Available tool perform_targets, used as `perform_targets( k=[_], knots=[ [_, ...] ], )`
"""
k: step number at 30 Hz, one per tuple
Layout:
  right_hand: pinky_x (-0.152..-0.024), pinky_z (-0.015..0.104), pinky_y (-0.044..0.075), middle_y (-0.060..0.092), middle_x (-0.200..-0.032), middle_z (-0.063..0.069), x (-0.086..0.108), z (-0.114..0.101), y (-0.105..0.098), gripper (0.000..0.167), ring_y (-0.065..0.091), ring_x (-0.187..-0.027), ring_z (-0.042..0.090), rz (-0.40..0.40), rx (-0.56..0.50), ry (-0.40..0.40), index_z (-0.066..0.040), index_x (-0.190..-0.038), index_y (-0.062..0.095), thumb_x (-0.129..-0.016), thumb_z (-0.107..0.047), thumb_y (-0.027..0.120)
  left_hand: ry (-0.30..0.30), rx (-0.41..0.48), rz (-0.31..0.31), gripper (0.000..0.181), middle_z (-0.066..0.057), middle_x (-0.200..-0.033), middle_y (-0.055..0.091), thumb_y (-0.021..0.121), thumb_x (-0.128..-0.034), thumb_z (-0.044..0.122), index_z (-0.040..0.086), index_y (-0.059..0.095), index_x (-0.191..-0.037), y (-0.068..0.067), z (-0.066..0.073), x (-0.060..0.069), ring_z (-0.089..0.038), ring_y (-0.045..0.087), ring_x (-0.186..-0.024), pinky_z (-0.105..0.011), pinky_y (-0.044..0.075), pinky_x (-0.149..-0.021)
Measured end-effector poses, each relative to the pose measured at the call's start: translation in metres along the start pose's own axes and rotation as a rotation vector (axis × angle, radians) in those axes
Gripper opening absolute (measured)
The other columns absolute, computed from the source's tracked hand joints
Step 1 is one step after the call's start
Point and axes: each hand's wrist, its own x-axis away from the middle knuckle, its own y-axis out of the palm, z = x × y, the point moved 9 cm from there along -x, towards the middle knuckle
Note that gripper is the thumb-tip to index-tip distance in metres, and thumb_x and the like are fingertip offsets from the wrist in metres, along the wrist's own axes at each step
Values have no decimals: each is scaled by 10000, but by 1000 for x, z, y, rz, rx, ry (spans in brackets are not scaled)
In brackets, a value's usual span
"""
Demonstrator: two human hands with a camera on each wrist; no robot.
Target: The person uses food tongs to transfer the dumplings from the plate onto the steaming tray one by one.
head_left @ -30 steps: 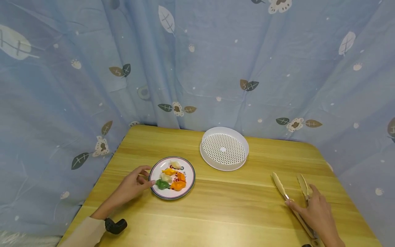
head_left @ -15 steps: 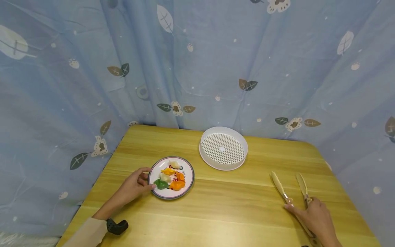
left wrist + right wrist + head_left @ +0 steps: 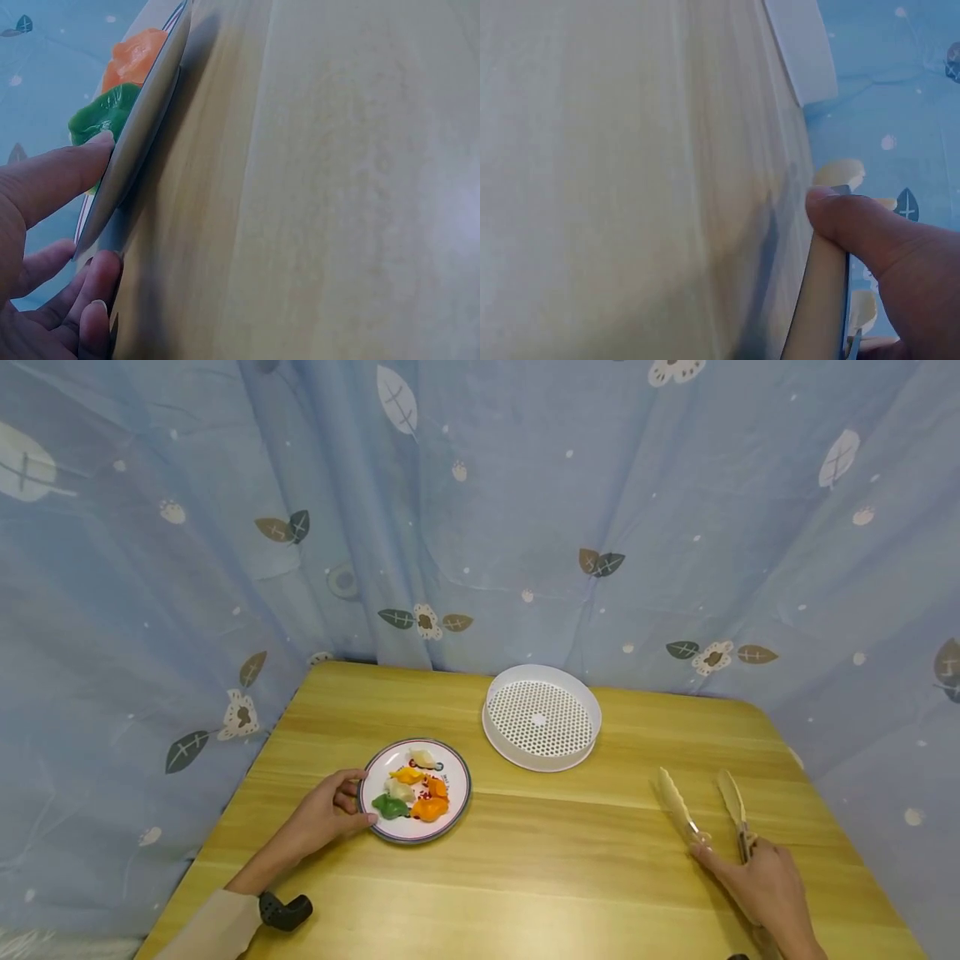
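Note:
A round white plate [image 3: 415, 835] with a dark rim stands left of centre in the head view, bearing several dumpling-shaped pieces: green [image 3: 391, 807], orange [image 3: 430, 810], yellow and whitish. My left hand [image 3: 322, 814] holds the plate's left edge; in the left wrist view its thumb lies over the rim beside the green piece [image 3: 105, 112], other fingers curled at the edge. At the right, my right hand [image 3: 765, 885] grips metal tongs with cream tips [image 3: 677, 797], their arms spread apart with nothing between them. The right wrist view shows the thumb on one tong arm [image 3: 821, 292].
A white round tray with a perforated base [image 3: 540, 718] stands near the back middle of the wooden table [image 3: 555, 868]. A blue patterned curtain [image 3: 510, 510] hangs behind and around the table.
The right hand now has its fingers round the tongs, whose tips appear slightly raised and shifted. The left hand stays at the plate's edge. The head view has shifted slightly.

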Motion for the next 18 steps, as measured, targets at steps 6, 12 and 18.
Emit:
perform_targets(
  k=[6, 12, 18],
  knots=[
    [-573, 390, 451, 600, -811, 175, -1, -12, -6, 763, 569, -661, 273, 28, -50, -54, 80, -978, 491, -917, -663, 653, -29, 8, -3, 758, -126, -1187, 545, 894, -825, 227, 33, 503, -1444, 1, -4, -1, -239, 519, -932, -292, 463, -743],
    [-567, 378, 413, 633, -865, 118, 1, -35, -14, 670, 550, -657, 245, 113, -52, -154, 1, -1013, 504, -911, -637, 683, -16, 20, 3, 753, -134, -1195, 540, 893, -825, 228, 50, 505, -1445, 0, -3, 0, -242, 507, -939, -280, 457, -735],
    [-534, 346, 369, 681, -968, 133, 7, -56, -23, 575, 462, -596, 198, 247, -83, -248, -16, -1050, 570, -911, -548, 738, -21, 21, 5, 753, -134, -1198, 549, 893, -825, 221, 56, 502, -1447, 1, -4, -1, -239, 505, -934, -279, 453, -741]
  ],
)
